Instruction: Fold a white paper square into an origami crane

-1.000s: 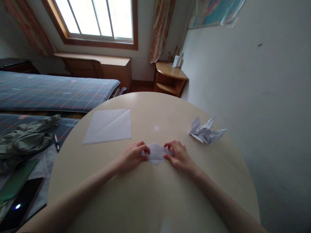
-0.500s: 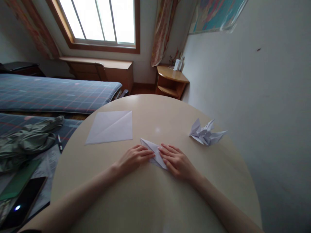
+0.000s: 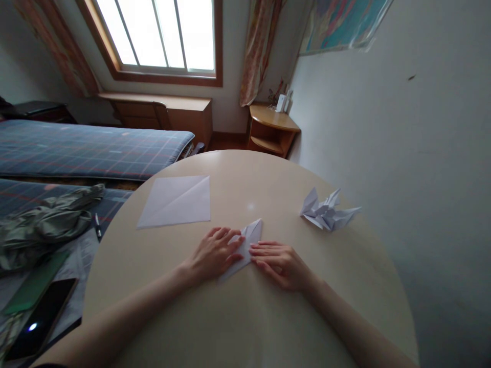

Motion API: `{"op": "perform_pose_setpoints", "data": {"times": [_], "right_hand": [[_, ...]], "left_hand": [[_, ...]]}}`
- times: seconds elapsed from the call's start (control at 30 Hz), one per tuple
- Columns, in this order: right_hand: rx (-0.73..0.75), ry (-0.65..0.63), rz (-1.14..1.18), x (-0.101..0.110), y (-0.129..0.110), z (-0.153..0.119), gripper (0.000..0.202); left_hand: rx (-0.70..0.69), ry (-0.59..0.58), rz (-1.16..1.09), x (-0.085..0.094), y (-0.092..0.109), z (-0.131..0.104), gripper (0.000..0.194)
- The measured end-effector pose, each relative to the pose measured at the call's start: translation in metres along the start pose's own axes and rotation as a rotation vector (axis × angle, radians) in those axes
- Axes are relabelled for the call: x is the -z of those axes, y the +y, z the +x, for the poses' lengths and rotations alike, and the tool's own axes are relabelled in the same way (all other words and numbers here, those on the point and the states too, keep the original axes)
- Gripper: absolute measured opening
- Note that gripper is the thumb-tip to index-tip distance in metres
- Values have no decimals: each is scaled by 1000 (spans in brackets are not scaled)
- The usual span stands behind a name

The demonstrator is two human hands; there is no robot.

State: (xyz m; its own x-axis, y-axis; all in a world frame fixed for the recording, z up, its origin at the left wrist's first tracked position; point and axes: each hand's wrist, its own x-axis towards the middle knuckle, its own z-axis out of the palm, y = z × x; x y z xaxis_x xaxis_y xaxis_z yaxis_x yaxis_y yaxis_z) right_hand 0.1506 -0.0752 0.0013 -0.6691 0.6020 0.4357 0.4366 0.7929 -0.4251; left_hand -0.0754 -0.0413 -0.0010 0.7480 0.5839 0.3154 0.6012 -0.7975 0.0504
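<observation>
Nearest me on the feed, the left forearm [image 3: 126, 306] comes in from the lower left and the right forearm [image 3: 353, 314] from the lower right, both angling inward low over the pale round counter [image 3: 245, 327]. Off its left edge I've got a dark phone [image 3: 44, 317] with a bright spot on its face.

Up at the middle, here are the hands. The left hand [image 3: 215, 253] lies palm down, fingers spread across the folded paper [image 3: 251, 234], thumb apart from the index. The right hand [image 3: 282, 266] sits lower, fingers straight and side by side, tips at the paper's right edge; whether its thumb pinches there, I can't tell. The paper lies aslant on the counter between them, one point up and away, the other toward me.

My worry is right here: the layers are thin and the counter looks smooth, so if the left fingers press too lightly, the paper could skid and set a crooked crease. A hard sideways push from the right fingertips could buckle that edge.

Farther out, I see a flat white sheet [image 3: 176, 202] with a diagonal crease on the left, and a spiky folded model [image 3: 326, 212] on the right, both well apart from the hands. Beyond: plaid mattress [image 3: 95, 148], corner shelf [image 3: 274, 116], bright window [image 3: 164, 33].
</observation>
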Motion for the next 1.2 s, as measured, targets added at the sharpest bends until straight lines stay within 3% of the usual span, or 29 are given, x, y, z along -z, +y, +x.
{"op": "perform_pose_setpoints", "data": {"times": [0.1, 0.23, 0.43, 0.67, 0.97, 1.07, 1.2], "right_hand": [[27, 9, 32, 0, 1, 0, 25], [52, 53, -50, -3, 3, 0, 28], [-21, 38, -175, -7, 7, -1, 30], [45, 93, -290, -9, 6, -1, 25], [271, 34, -592, -7, -6, 3, 25], [206, 35, -538, -11, -5, 3, 22], [-46, 32, -378, -18, -4, 4, 19]], "left_hand": [[5, 2, 9, -3, -2, 0, 29], [-3, 124, -53, -10, -3, -2, 19], [-107, 274, -121, -15, -2, -5, 23], [-118, 191, -180, -6, 5, -6, 34], [-233, 209, -1, -3, 6, -5, 17], [-218, 197, 20, -1, 9, -5, 21], [-106, 179, -73, -3, 13, -6, 25]]}}
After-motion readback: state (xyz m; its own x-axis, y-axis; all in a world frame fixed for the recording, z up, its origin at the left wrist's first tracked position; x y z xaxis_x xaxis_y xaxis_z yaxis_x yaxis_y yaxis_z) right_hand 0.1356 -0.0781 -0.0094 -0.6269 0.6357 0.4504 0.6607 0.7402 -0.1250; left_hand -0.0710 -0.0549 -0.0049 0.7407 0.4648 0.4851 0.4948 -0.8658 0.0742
